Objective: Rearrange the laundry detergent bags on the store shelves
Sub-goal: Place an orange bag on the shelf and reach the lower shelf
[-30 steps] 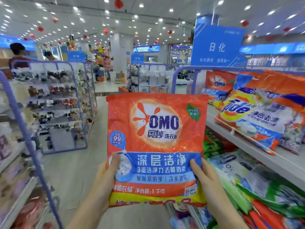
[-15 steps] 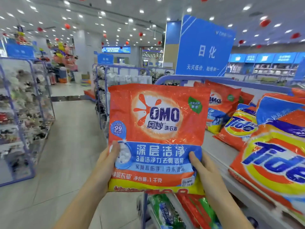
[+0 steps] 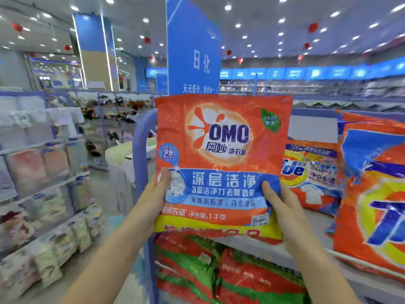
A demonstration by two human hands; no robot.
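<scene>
Head view: the person holds one OMO bag (image 3: 221, 161) upright before the camera, label outward, over the left end of the top shelf (image 3: 311, 229). Whether its bottom edge touches the board I cannot tell. The left hand (image 3: 153, 194) takes the bag's left edge and the right hand (image 3: 282, 207) its right edge, both low down at the blue band. Each grip is a pinch, with the thumb pressed onto the front face and the other fingers hidden behind the plastic.

Holding low at both edges suits a soft pouch of powder: the weight sits at the bottom, so the bag hangs flat and the label reads straight (the right thumb visibly dents the film). Held upright and face-out like this, it is probably being lined up to stand on the shelf facing the aisle, as its neighbours do.

Counted:
- **OMO bags:** one, in the two hands.
- **Tide bags:** two on the top shelf. The far Tide bag (image 3: 311, 178) leans back just right of the OMO bag, and the near Tide bag (image 3: 372, 205) is large and cut by the right edge. A bare strip of shelf lies between them.
- **Shelf below:** red-and-green bags (image 3: 219, 270) lie stacked, at least two, but they are too blurred for a firm count.
- **Overhead:** one blue sign (image 3: 195, 51) hangs behind the OMO bag.
- **Across the aisle:** the racks (image 3: 43, 172) on the left are too smeared to count.
</scene>
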